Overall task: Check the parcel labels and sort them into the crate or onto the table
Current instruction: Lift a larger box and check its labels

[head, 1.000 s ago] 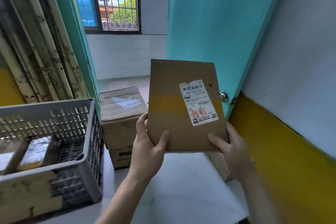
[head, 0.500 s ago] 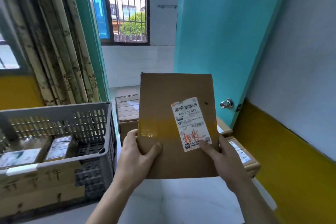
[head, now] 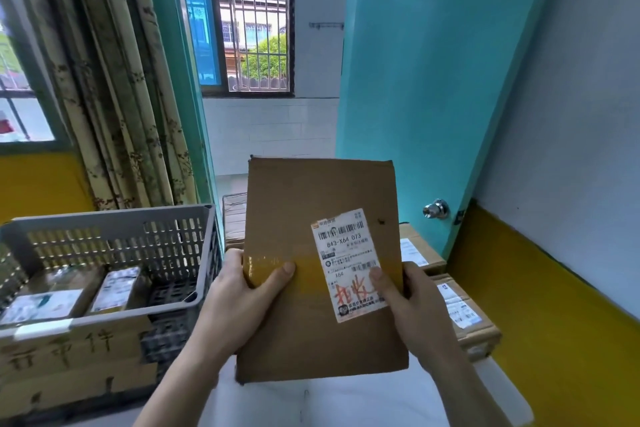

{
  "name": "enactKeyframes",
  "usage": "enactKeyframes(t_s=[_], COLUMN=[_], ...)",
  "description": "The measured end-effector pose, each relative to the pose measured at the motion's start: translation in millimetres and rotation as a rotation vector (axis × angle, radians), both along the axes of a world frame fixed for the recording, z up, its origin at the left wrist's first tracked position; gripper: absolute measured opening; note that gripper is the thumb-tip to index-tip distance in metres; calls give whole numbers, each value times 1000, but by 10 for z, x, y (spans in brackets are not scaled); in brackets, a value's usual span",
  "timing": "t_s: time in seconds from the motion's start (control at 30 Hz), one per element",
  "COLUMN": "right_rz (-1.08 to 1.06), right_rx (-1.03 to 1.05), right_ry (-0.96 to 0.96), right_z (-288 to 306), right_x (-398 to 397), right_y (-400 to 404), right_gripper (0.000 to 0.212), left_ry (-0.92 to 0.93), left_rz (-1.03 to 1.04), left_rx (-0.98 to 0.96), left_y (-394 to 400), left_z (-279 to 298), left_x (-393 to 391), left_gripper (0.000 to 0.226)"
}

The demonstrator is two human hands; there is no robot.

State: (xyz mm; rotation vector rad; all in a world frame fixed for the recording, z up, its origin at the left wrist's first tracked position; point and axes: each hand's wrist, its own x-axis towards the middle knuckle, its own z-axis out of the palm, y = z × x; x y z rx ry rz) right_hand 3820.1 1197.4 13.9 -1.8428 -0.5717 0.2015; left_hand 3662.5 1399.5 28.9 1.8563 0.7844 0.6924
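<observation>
Presently, item one: flat cardboard parcel [head: 322,270], held upright above the near middle of the bench [head: 346,406], label side toward the camera. Compared with a second ago it had come lower and nearer, and the grip had moved up from its bottom edge to its middle.

Left hand [head: 239,302]: gripped the parcel's left edge, thumb across the front on the yellow tape band [head: 277,263], fingers hidden behind.

Right hand [head: 412,302]: gripped the right edge, thumb now resting on the shipping label [head: 348,263] where a second ago it lay on bare cardboard below.

Label: white, barcoded, with red handwriting near its lower end, partly covered by the thumb.

Grey crate [head: 114,218]: at the left edge of the bench, holding several labelled parcels, a lettered cardboard strip across its front wall.

Stacked boxes [head: 464,315]: along the right edge of the bench, more behind the held parcel toward the far edge.

Assessment: the label check appeared under way, the parcel drawn close for reading. Neither destination had been chosen yet; the parcel remained apart from both crate and bench. The thumb over the label might hinder reading the red mark.
</observation>
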Motion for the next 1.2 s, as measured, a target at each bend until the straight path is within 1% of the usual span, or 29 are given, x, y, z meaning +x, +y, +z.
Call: enactKeyframes(t_s=[0.07, 0.13, 0.27, 0.33, 0.4, 0.5, 0.6, 0.67, 0.77, 0.87, 0.9, 0.97, 1.03, 1.13, 1.2], right_rz=[55, 105, 92, 72, 86, 100, 23, -3, -13, 10, 19, 16, 2, 7, 28], right_rx=[22, 17, -98, -124, -122, -136, -215, -231, -204, -148, -124, -98, -135, -188, -189], right_ry=[16, -11, -122, -139, -140, -155, -232, -308, -352, -327, -302, -233, -244, -322, -321], right_z=[37, 134, 221, 202, 173, 122, 150, 160, 125, 118, 142, 205, 256, 277, 238], right_x=[21, 53, 141, 188, 202, 214, 227, 243, 274, 272, 270, 283, 307, 315, 319], right_y=[8, 17, 54, 56, 38, 33, 66, 83, 63, 37, 29, 31, 53, 81, 79], right_gripper=[43, 48, 44, 40, 42, 58, 74, 72, 72, 71, 71, 73, 69, 57, 51], left_ry=[-9, -20, -30, -20, 4, -1, 5, -14, -22, -30, -47, -64, -62, -76, -87], left_rz=[41, 59, 21, 30, 32, 70, 131, 155, 144, 63, 44, 24, 20, 10, 10], left_rx=[-15, 11, 69, 54, 11, -28, 53, 72, 51, 30, 41, 93, 102, 69, 43], left_y=[-1, -18, -79, -90, -68, -13, -23, -53, -65, -38, -35, -31, -51, -109, -122], left_z=[48, 47, -12, -13, 11, 86, 153, 151, 123, 193, 220, 233, 192, 124, 125], left_x=[20, 33, 44, 46, 48, 67, 100, 99, 99, 98, 94, 98, 95, 67, 28], left_gripper=[62, 65, 69, 63, 53, 60, 62, 62, 66, 82, 84, 64, 49, 40, 36])
